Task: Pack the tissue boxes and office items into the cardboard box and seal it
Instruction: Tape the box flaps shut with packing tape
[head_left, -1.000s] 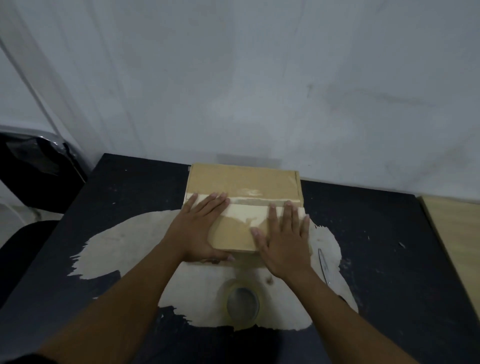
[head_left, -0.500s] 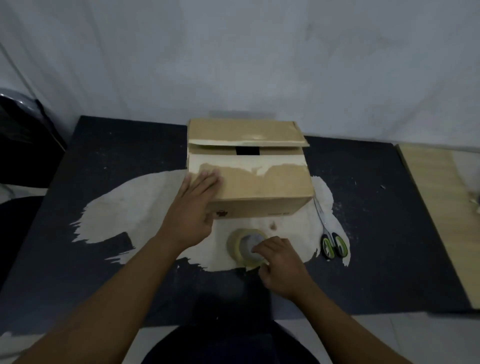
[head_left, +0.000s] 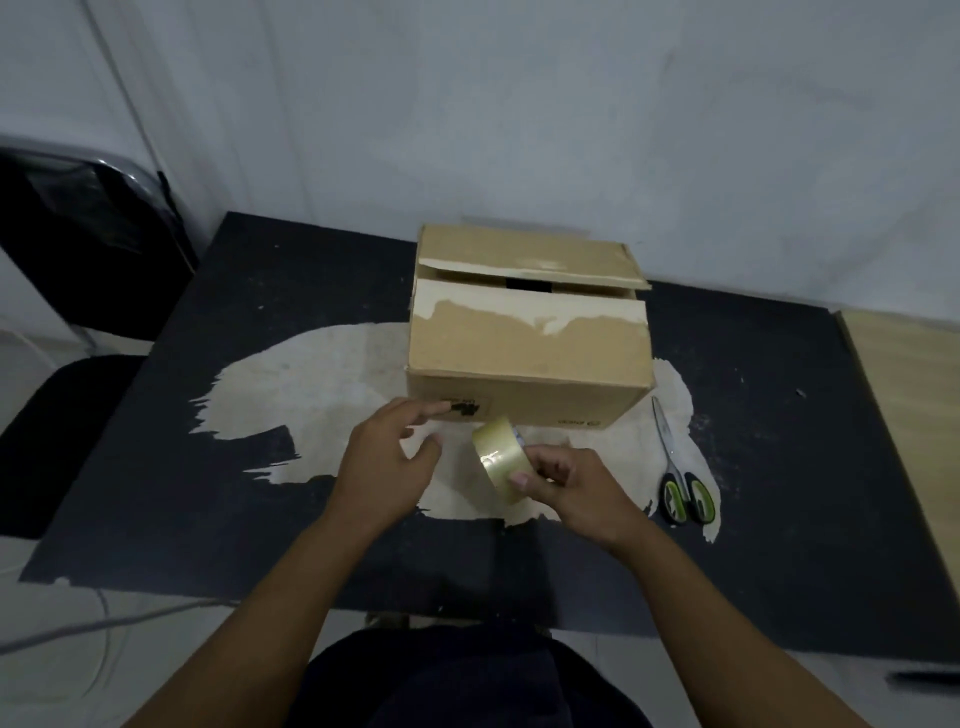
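Tape (head_left: 500, 457) sits lifted off the table, a clear roll tilted on edge, gripped in the right hand (head_left: 574, 491): we see the thumb pressed on its outer band and the other fingers curled round the far side of the roll. It hangs just near of the cardboard box (head_left: 529, 340), apart from it. The left hand (head_left: 387, 462) floats beside the roll on the left, holding nothing, fingers loosely bent and spread toward the tape, its fingertips (head_left: 434, 410) in front of the black print on the box's near wall; we cannot tell whether they touch the cardboard.

The box stands in the middle of the dark table (head_left: 218, 415), toward the far edge by the white wall (head_left: 519, 104). Its two top flaps are folded down but unsealed: a narrow dark gap shows between them, and the far flap sits slightly raised over the near one. Pale torn strips run along both flap edges. We cannot see what is inside.

Green-handled scissors (head_left: 678, 470) lie flat on the table to the right of the box's near corner, blades pointing far, handles near. They rest on a large worn pale patch (head_left: 311, 374) in the tabletop that spreads under the box and hands. A light wooden surface (head_left: 909, 395) abuts the table on the right, and a black chair (head_left: 78, 234) stands on the left.
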